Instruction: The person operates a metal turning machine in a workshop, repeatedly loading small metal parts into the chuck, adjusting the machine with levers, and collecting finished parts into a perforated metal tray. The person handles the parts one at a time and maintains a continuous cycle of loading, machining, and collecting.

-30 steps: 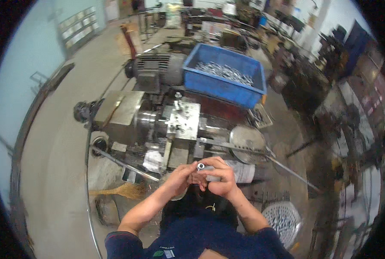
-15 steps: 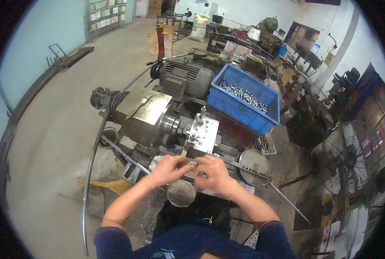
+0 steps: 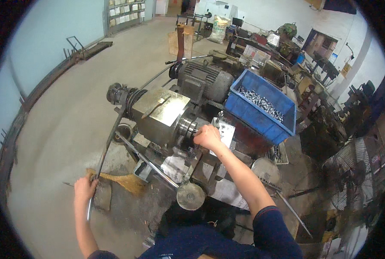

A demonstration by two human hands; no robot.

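At far left, my left hand [image 3: 85,188] is closed around the lower part of a long steel lever [image 3: 107,149] that runs up to the lathe-like machine. My right hand [image 3: 207,137] is at the machine's spindle chuck [image 3: 186,127], fingers pinched together right in front of its opening. Whatever those fingers hold is hidden by the hand. Just right of it sits a bright metal tool block [image 3: 227,133], partly covered by my hand and forearm. The machine's headstock [image 3: 162,110] has a shiny top with a thin tool lying on it.
A blue bin [image 3: 258,121] of small metal parts stands behind the tool block, beside a finned motor [image 3: 206,77]. Close to me is a round handwheel [image 3: 190,197]; another disc [image 3: 266,169] sits to the right. A broom [image 3: 128,183] lies by the lever. A fan [image 3: 347,168] stands at right.
My hands, together over a small metal piece before, have parted. The left has gone out to the lever and the right up to the chuck. The whole view has shifted slightly.
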